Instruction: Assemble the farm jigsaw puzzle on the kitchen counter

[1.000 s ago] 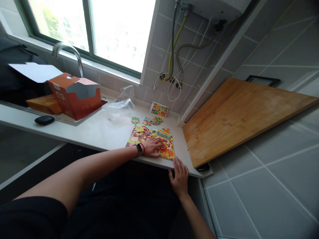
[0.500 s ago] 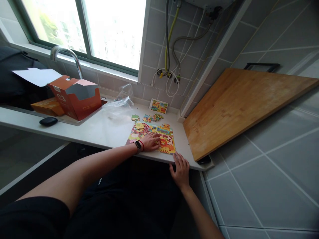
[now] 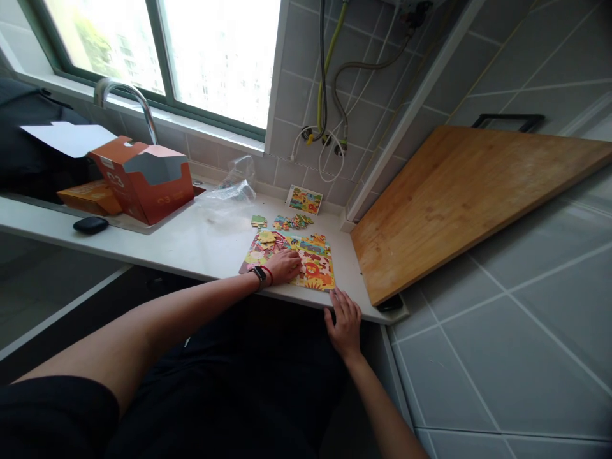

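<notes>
A colourful jigsaw puzzle [image 3: 317, 270] lies partly put together on the white counter, with a lion and other animals showing. My left hand [image 3: 284, 265] is over its near middle, fingers bent and close together; their tips are turned down, so what is under them is hidden. My right hand [image 3: 345, 322] rests at the counter's front edge by the puzzle's lower right corner, fingers stretched out and holding nothing. Loose yellow pieces [image 3: 266, 236] lie on top of the puzzle's upper left. Behind it are green pieces [image 3: 259, 221] and a row of overlapping pieces [image 3: 300, 221].
A small picture card [image 3: 305, 200] leans against the back wall. Clear plastic wrapping [image 3: 232, 191], an opened orange-red box [image 3: 143, 182], a flatter orange box [image 3: 90, 198] and a black case [image 3: 90, 225] are to the left. A wooden board [image 3: 468, 204] leans on the right.
My left hand has slid a little left across the puzzle, and its fingers have drawn closer together. My right hand stays at the counter edge. The view has shifted slightly.
</notes>
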The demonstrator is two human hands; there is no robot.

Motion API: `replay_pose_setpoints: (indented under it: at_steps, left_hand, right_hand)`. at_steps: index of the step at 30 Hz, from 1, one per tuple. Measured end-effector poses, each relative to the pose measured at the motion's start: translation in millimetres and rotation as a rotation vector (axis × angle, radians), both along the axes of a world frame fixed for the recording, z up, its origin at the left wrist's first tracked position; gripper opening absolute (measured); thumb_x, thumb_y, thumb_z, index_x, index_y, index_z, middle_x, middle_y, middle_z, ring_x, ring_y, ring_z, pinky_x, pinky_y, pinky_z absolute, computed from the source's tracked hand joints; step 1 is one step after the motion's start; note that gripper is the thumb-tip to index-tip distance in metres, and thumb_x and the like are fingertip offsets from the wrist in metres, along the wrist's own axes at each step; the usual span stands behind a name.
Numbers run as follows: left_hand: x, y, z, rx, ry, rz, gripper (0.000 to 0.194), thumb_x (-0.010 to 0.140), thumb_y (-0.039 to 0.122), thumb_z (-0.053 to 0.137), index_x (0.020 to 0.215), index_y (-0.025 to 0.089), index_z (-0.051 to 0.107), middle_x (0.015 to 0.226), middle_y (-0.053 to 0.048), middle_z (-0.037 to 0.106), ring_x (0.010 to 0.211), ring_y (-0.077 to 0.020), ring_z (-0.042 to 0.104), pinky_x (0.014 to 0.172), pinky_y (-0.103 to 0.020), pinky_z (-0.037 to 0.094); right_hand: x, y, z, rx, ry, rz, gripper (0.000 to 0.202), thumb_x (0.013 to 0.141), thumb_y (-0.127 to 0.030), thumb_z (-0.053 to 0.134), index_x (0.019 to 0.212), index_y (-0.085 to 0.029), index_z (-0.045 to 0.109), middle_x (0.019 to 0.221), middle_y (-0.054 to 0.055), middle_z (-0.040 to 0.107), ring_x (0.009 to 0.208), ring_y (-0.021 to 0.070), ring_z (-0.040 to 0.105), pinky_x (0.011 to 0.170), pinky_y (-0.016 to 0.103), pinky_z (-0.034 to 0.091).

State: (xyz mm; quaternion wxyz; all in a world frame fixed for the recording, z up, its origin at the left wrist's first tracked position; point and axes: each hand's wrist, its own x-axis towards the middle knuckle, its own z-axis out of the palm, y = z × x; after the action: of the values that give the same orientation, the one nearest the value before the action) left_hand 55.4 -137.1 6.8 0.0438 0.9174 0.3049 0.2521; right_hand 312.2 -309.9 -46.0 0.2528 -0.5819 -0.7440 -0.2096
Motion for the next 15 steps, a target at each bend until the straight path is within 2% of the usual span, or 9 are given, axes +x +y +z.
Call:
replay_pose_setpoints:
  at_steps: [6,10,13,15]
  left_hand:
    - [-1,0,0.6,-0.014,0.017,0.022,0.028,0.106,0.035,0.049,0.106,0.019,0.072,0.111,-0.012,0.067,0.106,-0.0278,0.06,0.1,-0.045,0.048]
    - [-8,-5,1.7,-0.017,0.049,-0.018,0.031,0.108,0.038,0.046,0.113,0.021,0.072,0.12,-0.012,0.068,0.121,-0.0293,0.059,0.11,-0.048,0.046]
    - [-27,-8,2.7,-0.017,0.101,-0.078,0.031,0.107,0.043,0.05,0.123,0.026,0.071,0.134,-0.01,0.066,0.144,-0.034,0.047,0.121,-0.054,0.039]
    - [-49,-5,6.1,-0.026,0.151,-0.116,0.034,0.105,0.047,0.055,0.129,0.029,0.069,0.143,-0.009,0.063,0.152,-0.0349,0.041,0.124,-0.054,0.035]
  right_hand:
    - [0,0,1.9,-0.015,0.021,0.0,0.05,0.109,-0.034,0.046,0.158,-0.026,0.05,0.153,0.01,0.063,0.141,0.029,0.054,0.115,0.047,0.033]
    - [0,0,6.6,-0.029,0.031,0.001,0.052,0.108,-0.033,0.048,0.16,-0.028,0.048,0.153,0.008,0.063,0.14,0.0292,0.056,0.113,0.046,0.036]
    - [0,-1,8.7,-0.039,0.029,0.003,0.049,0.109,-0.032,0.047,0.158,-0.027,0.051,0.153,0.008,0.063,0.139,0.0292,0.056,0.113,0.046,0.037]
    - [-1,-1,9.0,-0.036,0.037,0.007,0.048,0.108,-0.031,0.048,0.156,-0.027,0.053,0.153,0.008,0.063,0.14,0.0292,0.056,0.113,0.046,0.038]
